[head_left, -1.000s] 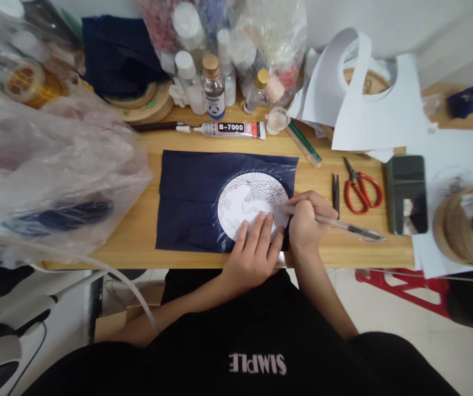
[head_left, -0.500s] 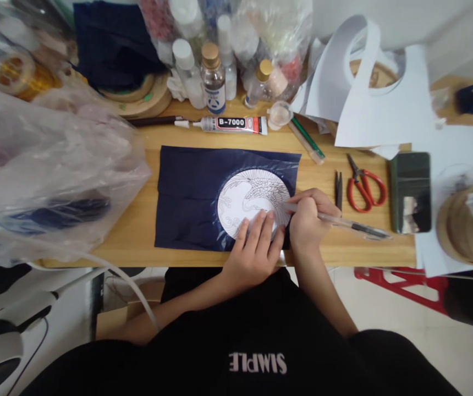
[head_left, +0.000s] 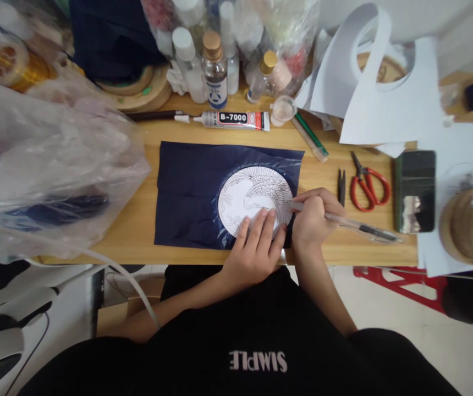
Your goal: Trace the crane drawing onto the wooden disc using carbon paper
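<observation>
A round white paper [head_left: 236, 192] printed with a line-drawn crane lies on a dark blue cloth [head_left: 187, 192], under what looks like clear film. My left hand [head_left: 257, 242] rests flat on the paper's lower part, fingers spread, hiding some of the drawing. In my right hand [head_left: 314, 217] is a clear pen [head_left: 364, 226], gripped with its tip at the paper's right edge and its back end slanting out to the right. The fingers of that hand cover part of the pen.
Right of the cloth lie black tweezers [head_left: 341, 187], red-handled scissors [head_left: 368, 187] and a phone [head_left: 416, 190]. Behind it are a B-7000 glue tube [head_left: 234, 119], a green pen [head_left: 311, 135] and several bottles [head_left: 215, 77]. A plastic bag [head_left: 55, 154] bulges over the left side.
The pen's back end has swung slightly to the right and down as my right hand shifts a little. My left hand stays in place; the camera view has tilted slightly.
</observation>
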Demonstrator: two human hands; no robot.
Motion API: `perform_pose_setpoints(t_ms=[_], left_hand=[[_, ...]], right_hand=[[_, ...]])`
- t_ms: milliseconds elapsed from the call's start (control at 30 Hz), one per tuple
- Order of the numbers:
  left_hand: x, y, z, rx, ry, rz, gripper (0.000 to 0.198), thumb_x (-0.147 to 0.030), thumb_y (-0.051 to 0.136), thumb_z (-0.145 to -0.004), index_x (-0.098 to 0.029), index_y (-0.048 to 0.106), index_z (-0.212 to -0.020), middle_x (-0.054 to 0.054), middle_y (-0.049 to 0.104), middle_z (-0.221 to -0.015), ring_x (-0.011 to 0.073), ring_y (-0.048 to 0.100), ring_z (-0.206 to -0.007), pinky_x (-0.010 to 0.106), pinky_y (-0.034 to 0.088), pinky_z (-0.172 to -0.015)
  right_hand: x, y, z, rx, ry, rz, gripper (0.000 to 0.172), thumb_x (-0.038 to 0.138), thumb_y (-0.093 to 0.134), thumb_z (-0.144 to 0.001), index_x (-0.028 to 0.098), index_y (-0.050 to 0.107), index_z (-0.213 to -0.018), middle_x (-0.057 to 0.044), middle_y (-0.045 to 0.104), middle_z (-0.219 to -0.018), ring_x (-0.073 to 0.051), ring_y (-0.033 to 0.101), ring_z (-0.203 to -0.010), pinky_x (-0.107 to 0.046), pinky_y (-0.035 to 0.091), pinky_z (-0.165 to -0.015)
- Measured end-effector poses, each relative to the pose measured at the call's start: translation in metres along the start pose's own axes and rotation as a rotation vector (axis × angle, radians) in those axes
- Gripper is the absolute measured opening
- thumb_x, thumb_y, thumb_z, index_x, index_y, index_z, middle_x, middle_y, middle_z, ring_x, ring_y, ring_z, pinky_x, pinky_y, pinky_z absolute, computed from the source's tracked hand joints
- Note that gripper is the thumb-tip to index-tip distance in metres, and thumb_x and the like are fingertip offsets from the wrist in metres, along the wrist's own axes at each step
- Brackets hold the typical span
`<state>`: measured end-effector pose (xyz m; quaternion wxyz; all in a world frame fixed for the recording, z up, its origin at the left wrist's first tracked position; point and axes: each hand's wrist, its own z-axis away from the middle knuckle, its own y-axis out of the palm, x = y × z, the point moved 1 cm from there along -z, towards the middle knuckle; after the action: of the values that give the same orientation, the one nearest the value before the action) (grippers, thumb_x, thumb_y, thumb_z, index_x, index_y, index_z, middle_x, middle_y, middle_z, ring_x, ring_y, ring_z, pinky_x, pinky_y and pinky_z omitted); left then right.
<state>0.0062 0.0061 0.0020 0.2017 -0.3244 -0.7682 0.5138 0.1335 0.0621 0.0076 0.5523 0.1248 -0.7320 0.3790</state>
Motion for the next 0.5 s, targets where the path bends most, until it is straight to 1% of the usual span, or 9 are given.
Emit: perform_pose_setpoints(t_ms=[100, 167, 300, 400, 500], left_hand=[[0.0002, 0.0, -0.0001, -0.004, -0.009, 0.011, 0.042, -0.032, 0.054, -0.093, -0.006, 0.055, -0.126, 0.025, 0.054, -0.133, 0.0351, 0.055, -0.124, 0.048, 0.041, -0.105], [0.0003, -0.0002, -0.0006, -0.007, -0.012, 0.009, 0.041, -0.031, 0.054, -0.093, -0.006, 0.055, -0.126, 0.024, 0.055, -0.133, 0.0346, 0.055, -0.124, 0.048, 0.042, -0.105], [0.0006, -0.0007, -0.0016, -0.014, -0.009, -0.005, 0.039, -0.03, 0.052, -0.094, -0.007, 0.056, -0.125, 0.023, 0.057, -0.131, 0.0344, 0.057, -0.122, 0.046, 0.047, -0.099], [0.0008, -0.0013, -0.0018, -0.017, -0.005, 0.0, 0.038, -0.029, 0.053, -0.093, -0.006, 0.057, -0.123, 0.023, 0.058, -0.13, 0.035, 0.057, -0.121, 0.046, 0.048, -0.098], [0.001, -0.0016, -0.0013, -0.009, -0.008, 0.009, 0.039, -0.031, 0.054, -0.093, -0.006, 0.057, -0.124, 0.024, 0.056, -0.132, 0.0344, 0.057, -0.123, 0.047, 0.044, -0.103]], right_hand=[[-0.0038, -0.0019, 0.0017, -0.047, 0.036, -0.088, 0.019, 0.016, 0.04, -0.062, 0.019, 0.054, -0.05, 0.005, 0.047, -0.042, -0.009, 0.044, -0.04, -0.023, 0.035, -0.039], [-0.0053, -0.0029, 0.0026, -0.055, 0.04, -0.129, 0.019, 0.015, 0.04, -0.063, 0.019, 0.054, -0.05, 0.005, 0.046, -0.041, -0.009, 0.043, -0.038, -0.023, 0.032, -0.038], [-0.0022, -0.0029, 0.0026, -0.003, -0.077, -0.081, 0.021, 0.015, 0.042, -0.062, 0.018, 0.059, -0.05, 0.004, 0.053, -0.044, -0.01, 0.047, -0.041, -0.023, 0.037, -0.042], [0.0006, -0.0018, 0.0016, 0.029, -0.08, -0.064, 0.021, 0.015, 0.042, -0.061, 0.019, 0.059, -0.049, 0.004, 0.053, -0.043, -0.01, 0.047, -0.04, -0.023, 0.038, -0.041], [0.0015, -0.0018, 0.0012, -0.001, -0.073, -0.045, 0.022, 0.015, 0.041, -0.062, 0.019, 0.058, -0.049, 0.004, 0.052, -0.042, -0.009, 0.046, -0.04, -0.023, 0.036, -0.04]])
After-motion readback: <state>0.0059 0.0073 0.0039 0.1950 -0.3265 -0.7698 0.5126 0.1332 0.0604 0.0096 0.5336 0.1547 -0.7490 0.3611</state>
